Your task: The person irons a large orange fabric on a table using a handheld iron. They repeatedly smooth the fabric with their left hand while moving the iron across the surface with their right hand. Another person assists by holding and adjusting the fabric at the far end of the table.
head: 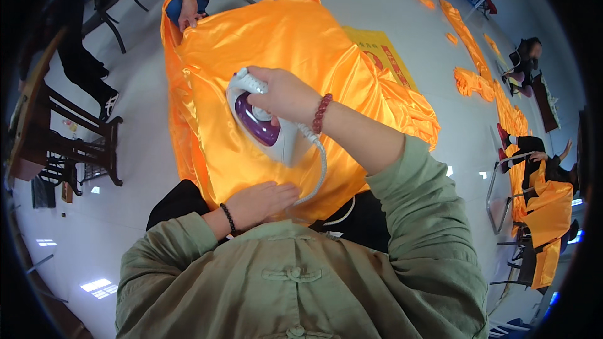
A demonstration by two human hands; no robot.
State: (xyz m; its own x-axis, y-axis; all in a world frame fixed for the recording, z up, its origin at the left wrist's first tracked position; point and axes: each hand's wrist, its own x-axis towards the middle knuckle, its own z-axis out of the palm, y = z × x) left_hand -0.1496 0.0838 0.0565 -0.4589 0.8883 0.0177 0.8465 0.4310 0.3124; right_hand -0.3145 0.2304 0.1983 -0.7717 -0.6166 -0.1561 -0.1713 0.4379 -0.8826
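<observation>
My right hand [278, 92] is wrapped around the handle of a white and purple electric steam iron [258, 120]. The iron rests on glossy orange satin fabric [282, 37], spread out in front of me. Its pale cord [323, 165] runs from the heel down towards my lap. My left hand [264, 202] lies flat on the near edge of the satin, fingers pointing right, with nothing visibly held. Opposite me, a co-worker's two hands [189, 12] hold the far edge of the cloth. What supports the fabric is hidden beneath it.
A yellow printed bag [384, 52] lies on the floor under the cloth's right side. Further right, long strips of orange satin [471, 52] trail across the floor, near seated people [532, 150]. Dark wooden furniture [80, 136] and a standing person's legs [87, 66] are at left.
</observation>
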